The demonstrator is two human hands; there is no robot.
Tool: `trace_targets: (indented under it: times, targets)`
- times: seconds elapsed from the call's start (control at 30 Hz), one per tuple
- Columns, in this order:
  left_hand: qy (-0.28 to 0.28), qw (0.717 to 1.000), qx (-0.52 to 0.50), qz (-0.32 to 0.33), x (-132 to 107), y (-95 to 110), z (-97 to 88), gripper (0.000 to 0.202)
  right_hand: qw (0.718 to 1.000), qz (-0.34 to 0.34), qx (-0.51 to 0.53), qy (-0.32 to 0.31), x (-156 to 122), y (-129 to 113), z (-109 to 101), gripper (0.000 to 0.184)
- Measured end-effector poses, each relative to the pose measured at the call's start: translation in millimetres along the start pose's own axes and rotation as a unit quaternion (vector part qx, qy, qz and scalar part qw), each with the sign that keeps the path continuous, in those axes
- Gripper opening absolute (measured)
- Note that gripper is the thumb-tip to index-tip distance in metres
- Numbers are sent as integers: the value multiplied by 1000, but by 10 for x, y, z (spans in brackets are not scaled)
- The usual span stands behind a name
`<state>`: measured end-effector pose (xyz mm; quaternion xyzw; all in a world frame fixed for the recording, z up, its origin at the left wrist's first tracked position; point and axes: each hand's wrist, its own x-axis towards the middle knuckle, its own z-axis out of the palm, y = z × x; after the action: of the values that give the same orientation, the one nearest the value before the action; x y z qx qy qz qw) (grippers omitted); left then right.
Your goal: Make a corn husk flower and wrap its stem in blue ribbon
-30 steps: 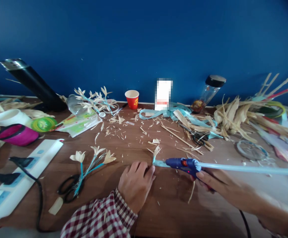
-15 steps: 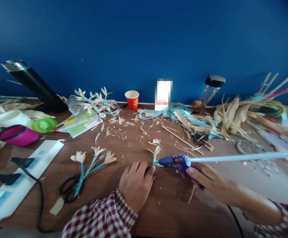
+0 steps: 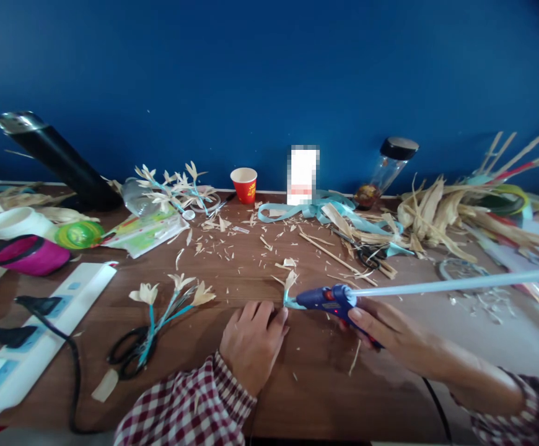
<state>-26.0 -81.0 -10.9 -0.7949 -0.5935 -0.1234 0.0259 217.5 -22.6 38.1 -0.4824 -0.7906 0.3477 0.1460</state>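
Note:
My right hand (image 3: 375, 323) is wrapped round a blue hot glue gun (image 3: 328, 300), with a long pale glue stick (image 3: 446, 285) projecting from its back. The nozzle points left and meets the light-blue strip at the base of a small cream husk flower (image 3: 290, 282). My left hand (image 3: 253, 341) rests on the table with fingers curled, thumb and fingertips closed at that flower's lower end; the grip itself is partly hidden. To the left, several finished husk flowers (image 3: 199, 295) with blue stems lie across black-handled scissors (image 3: 127, 353).
A power strip (image 3: 56, 331) with black plugs lies at left. Along the blue wall stand a dark flask (image 3: 60, 158), a red paper cup (image 3: 245, 185), and a glass bottle (image 3: 385, 170). Blue ribbon (image 3: 344, 214) and dried husks (image 3: 432, 214) lie at back right. Scraps litter the table.
The whole view has shifted slightly, so things appear a little farther left. Both hands keep their positions, with the glue gun nozzle still at the flower's base.

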Motion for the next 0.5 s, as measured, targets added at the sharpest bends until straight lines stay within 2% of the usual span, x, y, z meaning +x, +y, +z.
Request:
trace_targets:
  times: [0.1, 0.23, 0.3, 0.5]
  targets:
    - [-2, 1000, -1, -2, 4, 0, -9, 24, 998, 39, 27, -44, 19, -41, 30, 38]
    - [2, 1000, 0, -1, -3, -7, -6, 24, 1000, -19, 12, -18, 4, 81, 78, 37]
    - [4, 1000, 0, 1, -7, -8, -2, 24, 999, -40, 14, -31, -22, 147, 62, 38]
    - [11, 1000, 1, 2, -2, -8, 5, 23, 997, 36, 44, -60, -21, 97, 33, 41]
